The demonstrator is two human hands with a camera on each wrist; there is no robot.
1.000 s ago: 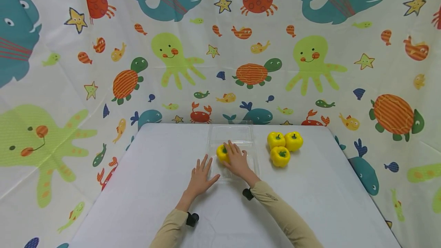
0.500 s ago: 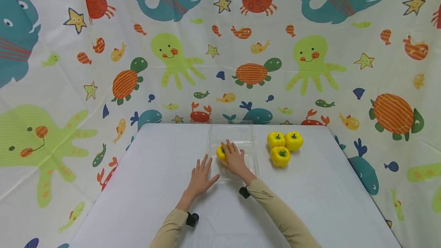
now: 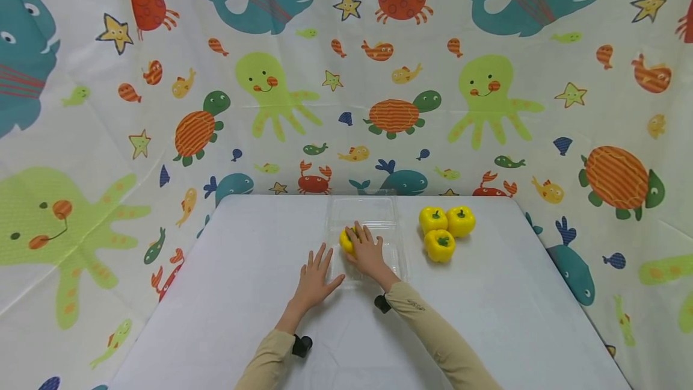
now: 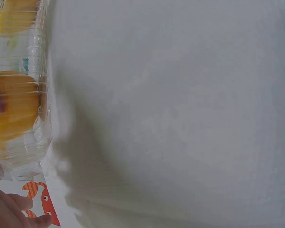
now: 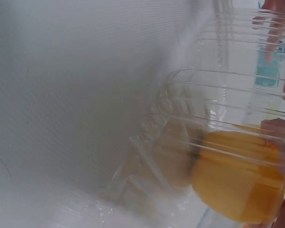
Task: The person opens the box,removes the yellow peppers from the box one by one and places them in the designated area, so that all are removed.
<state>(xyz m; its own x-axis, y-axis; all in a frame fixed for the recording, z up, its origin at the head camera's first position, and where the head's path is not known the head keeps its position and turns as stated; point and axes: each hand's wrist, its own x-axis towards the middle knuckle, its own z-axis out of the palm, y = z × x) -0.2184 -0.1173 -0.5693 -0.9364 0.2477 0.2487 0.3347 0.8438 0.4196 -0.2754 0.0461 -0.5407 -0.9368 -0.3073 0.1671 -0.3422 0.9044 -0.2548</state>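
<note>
In the head view, a yellow bell pepper (image 3: 346,242) sits in a clear plastic clamshell box (image 3: 402,257) whose lid is folded back. My right hand (image 3: 370,257) grips this pepper, with fingers over its right side and the thumb along its near side. Beside the box's near left corner, my left hand (image 3: 311,286) rests with its fingers spread, holding nothing. Through the ribbed plastic wall, the right wrist view shows the pepper (image 5: 237,178) and part of the hand behind it. The left wrist view also catches the pepper (image 4: 16,104) and some left fingers (image 4: 21,202).
To the right of the box, three more yellow bell peppers (image 3: 440,247) stand in a cluster on the white table (image 3: 503,294). The box's open lid (image 3: 363,209) lies toward the back edge. A sea-animal printed curtain (image 3: 346,77) hangs behind and at the sides.
My right hand and forearm have shifted slightly left, and the fingers cover more of the pepper. The left hand and the three peppers outside stay put.
</note>
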